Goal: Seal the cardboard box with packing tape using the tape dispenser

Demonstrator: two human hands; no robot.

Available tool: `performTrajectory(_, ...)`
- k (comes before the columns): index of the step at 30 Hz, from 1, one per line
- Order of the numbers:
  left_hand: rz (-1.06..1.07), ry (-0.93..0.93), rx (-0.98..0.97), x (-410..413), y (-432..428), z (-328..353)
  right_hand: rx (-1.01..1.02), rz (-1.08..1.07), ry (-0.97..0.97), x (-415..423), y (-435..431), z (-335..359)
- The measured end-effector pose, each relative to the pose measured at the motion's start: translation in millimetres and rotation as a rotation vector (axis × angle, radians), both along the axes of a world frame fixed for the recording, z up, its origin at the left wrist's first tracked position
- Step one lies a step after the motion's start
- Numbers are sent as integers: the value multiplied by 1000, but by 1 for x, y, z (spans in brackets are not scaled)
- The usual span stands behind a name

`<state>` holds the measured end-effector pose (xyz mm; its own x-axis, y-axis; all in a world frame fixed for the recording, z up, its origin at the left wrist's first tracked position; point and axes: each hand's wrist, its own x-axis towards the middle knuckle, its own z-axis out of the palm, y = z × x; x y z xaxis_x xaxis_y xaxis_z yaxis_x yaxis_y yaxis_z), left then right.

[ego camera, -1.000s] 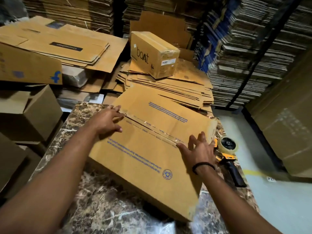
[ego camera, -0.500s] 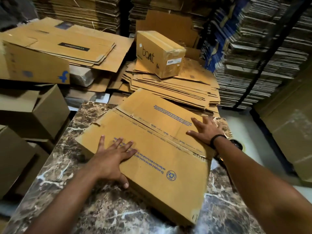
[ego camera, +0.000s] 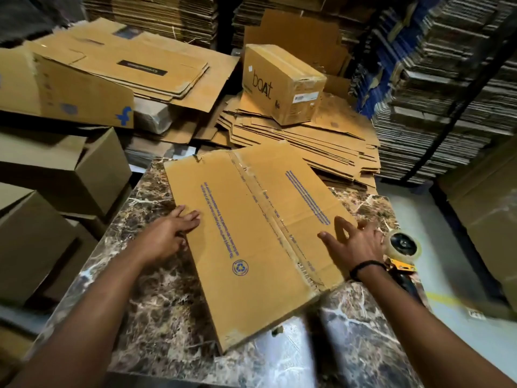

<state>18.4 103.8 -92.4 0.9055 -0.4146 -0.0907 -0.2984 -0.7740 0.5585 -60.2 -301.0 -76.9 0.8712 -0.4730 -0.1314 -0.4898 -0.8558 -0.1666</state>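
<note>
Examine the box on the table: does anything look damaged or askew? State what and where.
Yes. The box lies skewed to the edges of the table. Its centre seam is ragged with old tape scraps, frayed most at the near end, and its far left corner is torn.

cardboard box (ego camera: 251, 247): tan-brown, blue text lines on both flaps, blue round recycling mark. table (ego camera: 156, 317): dark brown marble pattern, white and cream veins. tape dispenser (ego camera: 402, 259): yellow-orange body, black handle, pale translucent roll on black hub. wristband (ego camera: 366, 266): black. smaller box (ego camera: 282, 82) behind: same tan, black "boat" lettering, white label. big box (ego camera: 70, 93) far left: tan, blue "f" logo. floor (ego camera: 419, 219): pale grey, one yellow line.
</note>
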Motion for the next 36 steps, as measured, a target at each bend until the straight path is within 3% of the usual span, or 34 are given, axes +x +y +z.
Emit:
performTrajectory(2,79,30,-143,-15,-18,9,10,131,11,0,-14,7)
performTrajectory(5,362,-50,-416,-61,-52,15,-24,306,102,2,-38,16)
performTrajectory(8,388,-54,-340,-102,-78,12,45,301,123,-3,-43,11)
performTrajectory(13,244,-136,-255,-77,-83,11,259,236,-135,-17,-20,2)
performTrajectory(18,79,-136,-269,0,-66,18,226,74,-294,-44,15,0)
performTrajectory(24,-87,-82,-27,31,-80,3,160,-33,-263,-52,32,-3)
performTrajectory(29,-63,-130,215,8,-97,16,-182,134,-72,-47,33,6)
performTrajectory(33,-216,-129,166,-40,-127,21,-100,439,-151,-43,66,6)
performTrajectory(36,-312,-203,260,-58,-133,10,-207,530,-226,-41,83,-10)
